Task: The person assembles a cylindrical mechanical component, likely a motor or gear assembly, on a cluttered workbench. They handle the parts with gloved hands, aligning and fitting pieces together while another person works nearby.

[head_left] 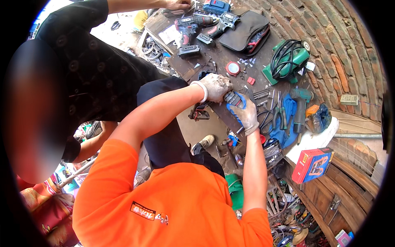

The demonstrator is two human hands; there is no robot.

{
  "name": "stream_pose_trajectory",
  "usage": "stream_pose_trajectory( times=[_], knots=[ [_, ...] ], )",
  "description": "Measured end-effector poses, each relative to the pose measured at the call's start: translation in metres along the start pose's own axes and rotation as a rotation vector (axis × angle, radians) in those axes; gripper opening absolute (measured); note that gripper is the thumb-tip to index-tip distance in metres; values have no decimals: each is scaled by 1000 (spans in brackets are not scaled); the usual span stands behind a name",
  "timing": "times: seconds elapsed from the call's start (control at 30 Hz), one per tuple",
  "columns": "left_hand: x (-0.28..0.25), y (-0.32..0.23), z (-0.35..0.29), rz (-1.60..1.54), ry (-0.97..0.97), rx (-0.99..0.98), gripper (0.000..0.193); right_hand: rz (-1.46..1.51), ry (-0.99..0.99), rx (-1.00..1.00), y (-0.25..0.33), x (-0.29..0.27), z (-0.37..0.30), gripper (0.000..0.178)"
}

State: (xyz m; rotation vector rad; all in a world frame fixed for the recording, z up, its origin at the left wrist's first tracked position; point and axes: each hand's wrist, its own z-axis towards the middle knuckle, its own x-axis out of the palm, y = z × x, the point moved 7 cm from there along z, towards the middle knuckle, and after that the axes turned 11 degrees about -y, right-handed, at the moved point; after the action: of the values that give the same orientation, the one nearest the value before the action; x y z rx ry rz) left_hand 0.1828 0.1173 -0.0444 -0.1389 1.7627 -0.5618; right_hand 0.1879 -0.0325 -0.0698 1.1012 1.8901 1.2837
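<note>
1. Our right hand, gloved, has its grip closed around a dark cylindrical piece, with blue showing beside the fingers.
2. Our left hand, also gloved, sits at the far end of that piece with fingers curled; we cannot tell whether its grip has hold of anything.
3. The dark cylindrical piece is between our two hands, near the front edge of the bench.
4. Just beyond our hands we see a round red item with a pale face and a small red block.
5. Farther back lie two cordless drills and a black zipped pouch.
6. To our right are a green power tool wrapped in black cable, pliers and a blue cloth.
7. On our left, a co-worker in dark clothes reaches one hand toward the bench's far end.
</note>
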Motion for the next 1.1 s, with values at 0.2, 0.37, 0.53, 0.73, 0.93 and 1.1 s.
stream_pose_trajectory(
  times=[0.2,0.37,0.53,0.73,0.93,1.1],
  knots=[
    [-1,-2,-1,19,-10,-7,52,-143,2,-153,4,-4,1,49],
    [-5,-4,-3,-7,-15,-1,53,-170,-16,-137,-1,-6,1,49],
    [-8,-4,-2,-11,-9,-8,52,-202,-78,-228,-6,-3,0,55],
    [-7,-3,-2,12,-35,15,50,-281,-99,42,5,3,-10,67],
    [-6,-2,0,13,-14,-5,46,-504,-157,-365,-1,-2,-6,73],
    [-5,-2,1,-1,-36,20,43,-512,-162,-376,0,-2,-6,73]
  ],
)
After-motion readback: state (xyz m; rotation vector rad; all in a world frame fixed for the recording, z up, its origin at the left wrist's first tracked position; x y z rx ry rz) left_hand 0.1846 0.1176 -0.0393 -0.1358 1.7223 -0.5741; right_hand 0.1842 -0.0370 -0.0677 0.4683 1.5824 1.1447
